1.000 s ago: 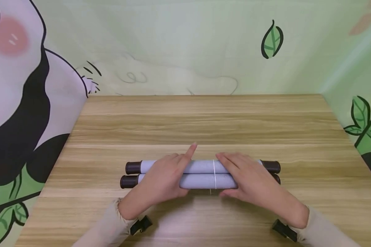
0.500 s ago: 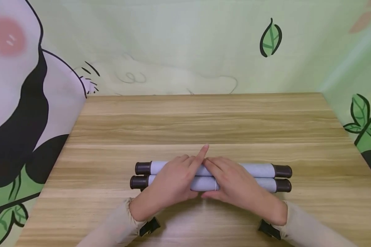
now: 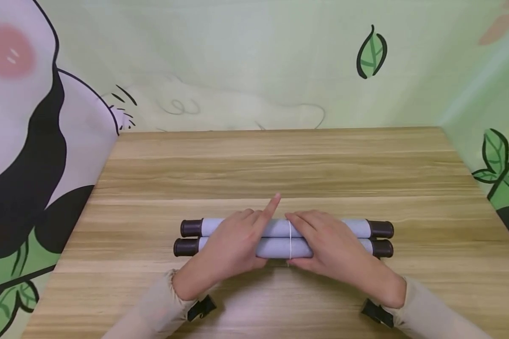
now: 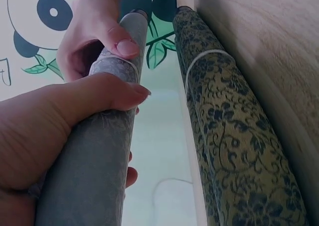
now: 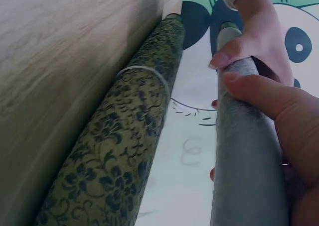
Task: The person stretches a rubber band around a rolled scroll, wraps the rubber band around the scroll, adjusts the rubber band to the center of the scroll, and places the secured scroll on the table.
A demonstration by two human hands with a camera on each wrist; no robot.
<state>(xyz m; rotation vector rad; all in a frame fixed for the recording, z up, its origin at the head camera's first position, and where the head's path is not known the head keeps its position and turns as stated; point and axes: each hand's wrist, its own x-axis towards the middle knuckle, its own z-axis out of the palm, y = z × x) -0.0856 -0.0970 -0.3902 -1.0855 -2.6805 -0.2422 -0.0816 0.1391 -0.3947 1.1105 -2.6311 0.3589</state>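
Two pale grey-blue scrolls (image 3: 273,247) with dark end knobs are held side by side, level across the front of the table. A thin white band (image 3: 290,240) loops around both. My left hand (image 3: 233,245) grips them left of the band, thumb on the near side, one finger stretched out beyond them. On the right, my right hand (image 3: 335,247) curls over the pair, fingertips and thumb right at the band. Below them, dark floral-patterned scrolls (image 4: 229,131) lie along the table with a white band of their own; in the head view the grey pair mostly hides them.
The wood-grain table (image 3: 280,165) stretches back to a cloth backdrop (image 3: 246,61) printed with a panda and leaves. More printed backdrop stands along the left and right sides. Black wrist mounts (image 3: 201,308) stick out under both sleeves.
The grey scrolls shifted right, then slightly back left. My hands came close together half a second ago and are now apart again, with the band showing between them.
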